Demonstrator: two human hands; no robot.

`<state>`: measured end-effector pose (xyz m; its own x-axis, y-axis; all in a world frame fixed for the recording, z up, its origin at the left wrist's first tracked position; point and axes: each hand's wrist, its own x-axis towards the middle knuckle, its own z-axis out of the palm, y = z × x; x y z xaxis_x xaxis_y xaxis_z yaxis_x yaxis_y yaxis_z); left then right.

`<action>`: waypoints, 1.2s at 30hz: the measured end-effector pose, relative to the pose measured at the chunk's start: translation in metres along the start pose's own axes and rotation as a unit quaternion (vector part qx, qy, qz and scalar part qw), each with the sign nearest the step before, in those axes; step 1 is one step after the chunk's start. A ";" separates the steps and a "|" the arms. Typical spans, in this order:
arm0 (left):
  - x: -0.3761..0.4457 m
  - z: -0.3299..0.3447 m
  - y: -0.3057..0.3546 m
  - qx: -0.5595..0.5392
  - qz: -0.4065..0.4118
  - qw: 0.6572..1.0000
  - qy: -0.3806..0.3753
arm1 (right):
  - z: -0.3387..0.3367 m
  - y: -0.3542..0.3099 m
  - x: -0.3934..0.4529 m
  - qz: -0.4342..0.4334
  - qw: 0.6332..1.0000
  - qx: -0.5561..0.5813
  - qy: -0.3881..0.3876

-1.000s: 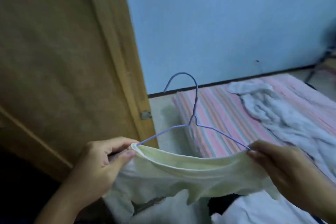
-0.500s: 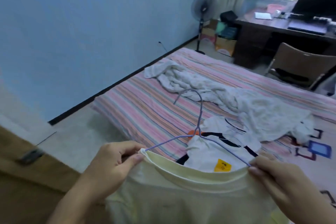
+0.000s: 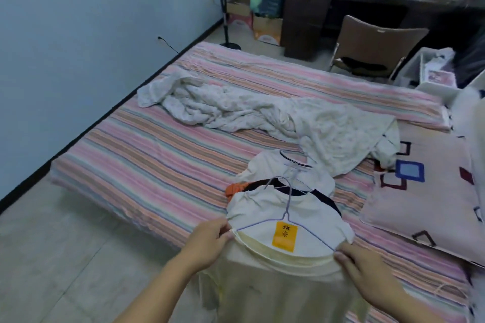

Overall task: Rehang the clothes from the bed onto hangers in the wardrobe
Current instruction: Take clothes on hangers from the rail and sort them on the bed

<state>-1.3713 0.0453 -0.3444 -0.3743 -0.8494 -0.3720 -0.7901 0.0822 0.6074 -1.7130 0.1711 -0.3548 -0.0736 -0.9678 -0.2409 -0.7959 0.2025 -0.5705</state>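
Now both hands are pinching the neckline of a pale yellow T-shirt [image 3: 283,291], the left hand [image 3: 207,244] clamped on the left end of the collar, the right hand [image 3: 364,267] on the right end, with the soft knit hanging limp below them. A thin lilac wire hanger [image 3: 287,215] sits inside the collar, its sloping arms running into each grip and its hook rising between them. Just beyond the hands, a heap of white shirts [image 3: 286,186] lies on the striped bed [image 3: 147,155], the nearest one bearing an orange label [image 3: 284,236]. Further off sprawls a crumpled white blanket [image 3: 262,110]. Bare floor [image 3: 65,257] opens to the left of the left hand.
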 end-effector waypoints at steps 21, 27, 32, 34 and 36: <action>0.335 0.147 -0.005 -0.007 -0.119 0.993 0.007 | 0.074 0.175 0.288 0.248 0.964 -0.090 -0.025; 0.347 0.165 -0.014 0.001 -0.081 0.991 -0.109 | 0.092 0.177 0.316 0.246 0.960 -0.118 -0.056; 0.331 0.177 -0.009 0.053 -0.072 0.986 -0.143 | 0.109 0.156 0.309 0.219 0.966 -0.110 -0.085; 0.317 0.176 -0.006 0.070 -0.067 0.982 -0.159 | 0.112 0.139 0.297 0.210 0.968 -0.097 -0.097; 0.300 0.166 0.000 0.093 -0.058 0.979 -0.171 | 0.112 0.118 0.282 0.199 0.972 -0.074 -0.103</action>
<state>-1.5644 -0.1227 -0.5727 -0.3928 -0.6374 -0.6629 -0.8994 0.1160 0.4214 -1.7606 -0.0611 -0.5780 -0.2832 -0.7643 -0.5794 -0.8082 0.5154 -0.2848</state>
